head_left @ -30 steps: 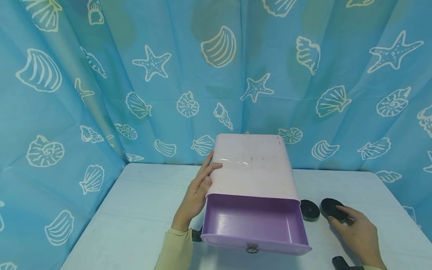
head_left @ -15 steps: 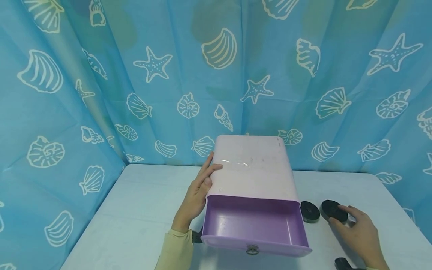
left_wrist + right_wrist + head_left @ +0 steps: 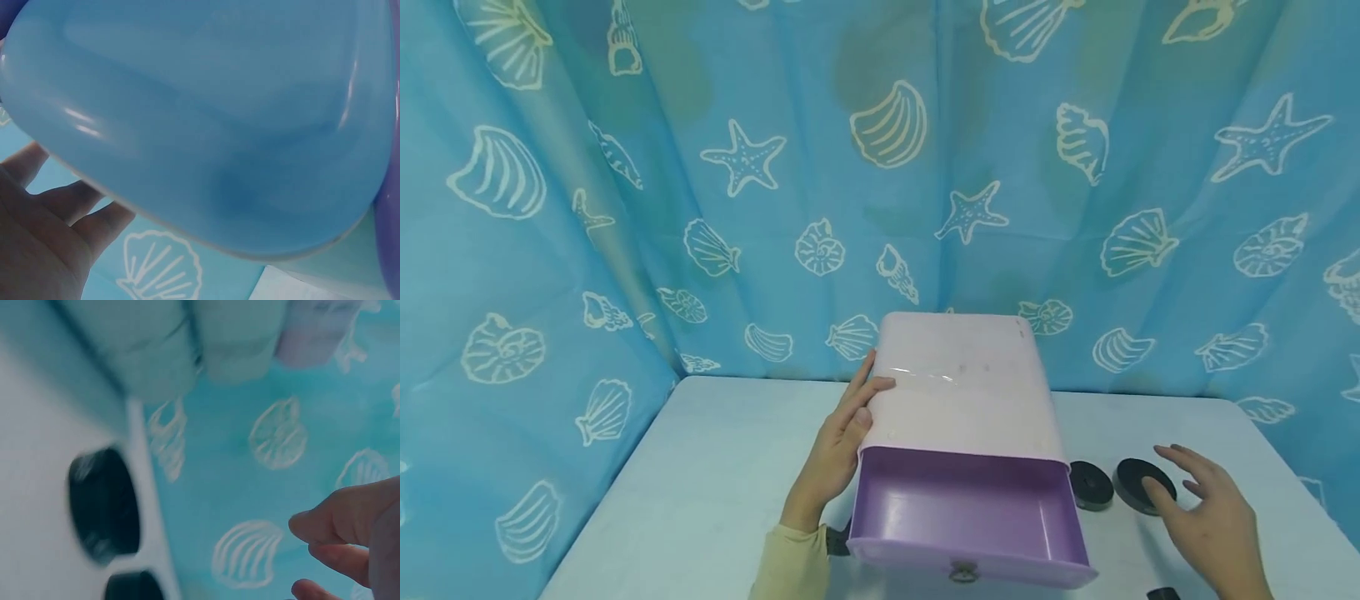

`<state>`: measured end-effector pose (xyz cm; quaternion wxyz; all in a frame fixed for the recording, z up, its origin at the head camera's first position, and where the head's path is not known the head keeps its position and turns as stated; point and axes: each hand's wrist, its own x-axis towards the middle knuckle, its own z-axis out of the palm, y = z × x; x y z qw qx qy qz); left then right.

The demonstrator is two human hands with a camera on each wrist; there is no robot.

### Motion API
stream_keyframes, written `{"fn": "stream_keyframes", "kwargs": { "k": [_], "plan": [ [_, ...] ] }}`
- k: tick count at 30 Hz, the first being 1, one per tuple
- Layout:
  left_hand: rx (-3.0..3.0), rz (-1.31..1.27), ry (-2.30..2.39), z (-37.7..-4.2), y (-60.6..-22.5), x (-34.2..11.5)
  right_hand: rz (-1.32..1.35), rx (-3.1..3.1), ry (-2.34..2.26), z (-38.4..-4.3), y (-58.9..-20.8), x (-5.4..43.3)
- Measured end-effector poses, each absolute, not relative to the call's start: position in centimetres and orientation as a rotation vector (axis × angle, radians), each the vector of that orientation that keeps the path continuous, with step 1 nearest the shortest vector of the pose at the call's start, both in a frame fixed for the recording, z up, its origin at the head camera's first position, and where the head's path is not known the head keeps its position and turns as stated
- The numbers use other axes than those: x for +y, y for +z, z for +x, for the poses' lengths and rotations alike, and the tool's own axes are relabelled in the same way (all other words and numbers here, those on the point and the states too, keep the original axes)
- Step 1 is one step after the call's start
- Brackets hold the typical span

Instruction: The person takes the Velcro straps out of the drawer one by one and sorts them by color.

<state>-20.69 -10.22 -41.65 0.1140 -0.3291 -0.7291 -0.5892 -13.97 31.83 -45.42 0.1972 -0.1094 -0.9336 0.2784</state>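
Note:
A pale pink drawer box (image 3: 962, 387) stands on the table, its purple drawer (image 3: 970, 508) pulled out toward me and holding nothing. My left hand (image 3: 835, 446) rests along the box's left side, fingers fairly straight, one fingertip on the top; the left wrist view catches its fingers (image 3: 103, 225) at the box's edge. To the right of the box lie two thick black discs, the nearer disc (image 3: 1090, 485) with a small centre hole and the farther disc (image 3: 1138, 485) beside it. Over the farther disc's right side hovers my right hand (image 3: 1213, 517), fingers spread and holding nothing.
A white table (image 3: 722, 467) reaches back to a blue curtain (image 3: 820, 192) printed with shells and starfish. The drawer front carries a small metal knob (image 3: 964, 572). Black wrist gear (image 3: 1163, 593) shows at the bottom right.
My right hand has let go of the farther black disc, spread its fingers and moved slightly right. The left hand keeps its place on the box. The whole head view has shifted slightly.

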Motion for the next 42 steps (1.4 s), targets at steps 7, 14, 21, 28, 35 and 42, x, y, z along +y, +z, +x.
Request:
{"fn": "stream_keyframes", "kwargs": {
  "k": [7,14,21,28,35,42],
  "plan": [
    [-2.139,-0.961,-1.729,-20.0,-41.9,-11.0,-0.272,-2.483,0.894,-11.9,-42.6,28.4],
    [-2.142,-0.962,-1.733,-20.2,-41.7,-10.7,-0.317,-2.283,1.135,-9.8,-39.7,26.1],
    [-2.129,-0.970,-1.726,-20.5,-41.6,-10.6,-0.244,-2.173,1.224,-7.4,-37.1,23.8],
    [-2.109,-0.989,-1.731,-20.7,-41.6,-10.7,-0.256,-2.187,1.190,-5.1,-36.6,22.0],
    [-2.102,-0.995,-1.728,-20.8,-41.6,-10.8,-0.076,-2.339,1.115,-3.4,-36.7,21.3],
    [-2.099,-1.000,-1.736,-20.9,-41.5,-10.7,0.331,-2.371,1.126,-2.7,-37.4,21.6]
  ]
}}
